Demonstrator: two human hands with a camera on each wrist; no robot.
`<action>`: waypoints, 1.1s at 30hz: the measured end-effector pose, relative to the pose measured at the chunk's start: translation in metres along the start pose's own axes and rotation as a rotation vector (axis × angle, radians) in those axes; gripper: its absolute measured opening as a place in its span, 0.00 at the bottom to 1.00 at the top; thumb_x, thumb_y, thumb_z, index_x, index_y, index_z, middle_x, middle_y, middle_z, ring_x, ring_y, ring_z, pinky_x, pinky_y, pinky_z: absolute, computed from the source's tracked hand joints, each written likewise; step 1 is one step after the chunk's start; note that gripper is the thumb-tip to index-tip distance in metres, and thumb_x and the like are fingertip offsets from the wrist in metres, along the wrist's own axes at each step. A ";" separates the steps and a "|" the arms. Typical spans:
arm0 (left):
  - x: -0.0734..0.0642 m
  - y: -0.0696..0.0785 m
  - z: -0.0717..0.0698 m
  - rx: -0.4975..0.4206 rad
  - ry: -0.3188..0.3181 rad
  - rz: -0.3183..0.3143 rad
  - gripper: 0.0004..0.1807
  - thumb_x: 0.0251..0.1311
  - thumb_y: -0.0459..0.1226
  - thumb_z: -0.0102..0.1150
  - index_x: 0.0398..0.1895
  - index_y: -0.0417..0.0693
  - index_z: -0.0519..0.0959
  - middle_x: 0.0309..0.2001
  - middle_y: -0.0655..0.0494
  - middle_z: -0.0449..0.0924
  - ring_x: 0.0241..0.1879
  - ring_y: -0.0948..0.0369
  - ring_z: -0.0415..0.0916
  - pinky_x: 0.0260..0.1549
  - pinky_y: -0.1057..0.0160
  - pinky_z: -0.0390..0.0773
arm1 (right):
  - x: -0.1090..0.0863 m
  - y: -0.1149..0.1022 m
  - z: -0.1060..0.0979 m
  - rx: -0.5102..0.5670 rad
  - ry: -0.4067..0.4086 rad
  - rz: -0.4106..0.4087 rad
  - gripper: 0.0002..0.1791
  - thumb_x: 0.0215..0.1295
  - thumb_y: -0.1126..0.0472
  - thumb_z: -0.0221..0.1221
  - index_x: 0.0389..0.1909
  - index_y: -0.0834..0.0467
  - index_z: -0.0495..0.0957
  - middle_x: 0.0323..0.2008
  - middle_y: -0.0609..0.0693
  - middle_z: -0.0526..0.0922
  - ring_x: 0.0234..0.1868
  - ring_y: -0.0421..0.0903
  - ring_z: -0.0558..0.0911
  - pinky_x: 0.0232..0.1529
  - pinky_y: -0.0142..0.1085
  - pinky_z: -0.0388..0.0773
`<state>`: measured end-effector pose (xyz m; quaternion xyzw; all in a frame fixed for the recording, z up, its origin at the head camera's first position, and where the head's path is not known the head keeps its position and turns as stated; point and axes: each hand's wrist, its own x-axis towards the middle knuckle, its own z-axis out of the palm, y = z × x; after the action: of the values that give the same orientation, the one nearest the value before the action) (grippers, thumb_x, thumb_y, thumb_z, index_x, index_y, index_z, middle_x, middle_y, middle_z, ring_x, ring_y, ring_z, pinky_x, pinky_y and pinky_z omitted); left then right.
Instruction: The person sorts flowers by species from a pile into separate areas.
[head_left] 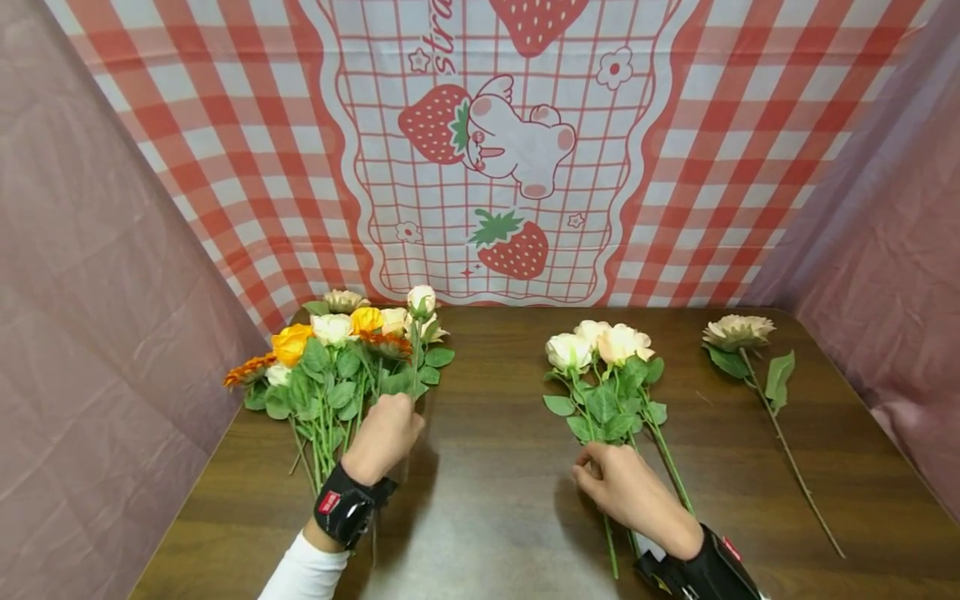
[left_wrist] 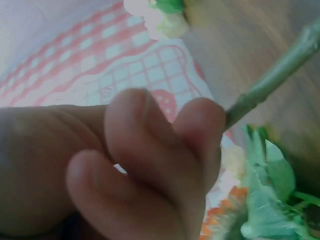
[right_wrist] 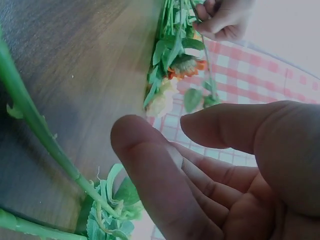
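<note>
The left hand is closed up tight, with its fingers and thumb pinching the stem of a white rose. The rose points up to the back of the table, by the right side of a big bunch. I cannot tell if it touches the bunch. Part of the stem pokes out past the fingers. In the bunch are 2 yellow roses, 2 orange daisies, some pale flowers and lots of green leaves.

The right hand has nothing in it. Its fingers are bent a little, and there is a gap from the thumb to the pointing finger. It is just over the stems of 3 pale roses, which lie side by side on the table. I cannot tell if it touches them.

Far to the right, 1 big cream flower lies by itself, its long stem slanting to the front. A red and white cloth with strawberries hangs at the back, and there is a black band on each wrist
</note>
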<state>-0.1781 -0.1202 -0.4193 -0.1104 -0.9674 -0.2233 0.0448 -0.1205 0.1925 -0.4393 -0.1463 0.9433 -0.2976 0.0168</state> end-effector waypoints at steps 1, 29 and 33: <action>-0.001 0.002 -0.001 0.002 0.018 0.023 0.17 0.43 0.25 0.50 0.06 0.51 0.61 0.09 0.53 0.67 0.09 0.61 0.64 0.06 0.62 0.69 | 0.000 0.000 0.000 0.007 -0.003 0.006 0.03 0.57 0.63 0.59 0.31 0.58 0.79 0.11 0.41 0.70 0.11 0.34 0.64 0.13 0.30 0.63; -0.051 0.098 0.030 -0.533 -0.017 0.580 0.06 0.65 0.32 0.48 0.29 0.44 0.73 0.19 0.58 0.77 0.16 0.78 0.64 0.12 0.80 0.65 | -0.022 -0.038 -0.005 0.427 0.014 -0.333 0.22 0.63 0.58 0.56 0.58 0.52 0.66 0.36 0.51 0.84 0.33 0.39 0.80 0.26 0.35 0.81; -0.055 0.102 0.037 -0.537 -0.017 0.610 0.06 0.64 0.32 0.49 0.29 0.46 0.74 0.19 0.59 0.77 0.18 0.79 0.64 0.14 0.81 0.66 | -0.022 -0.039 0.000 0.495 -0.011 -0.382 0.29 0.60 0.67 0.58 0.62 0.58 0.61 0.31 0.53 0.85 0.29 0.40 0.81 0.22 0.35 0.81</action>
<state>-0.1026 -0.0251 -0.4169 -0.4021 -0.7979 -0.4434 0.0708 -0.0889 0.1687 -0.4181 -0.3138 0.7974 -0.5154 0.0008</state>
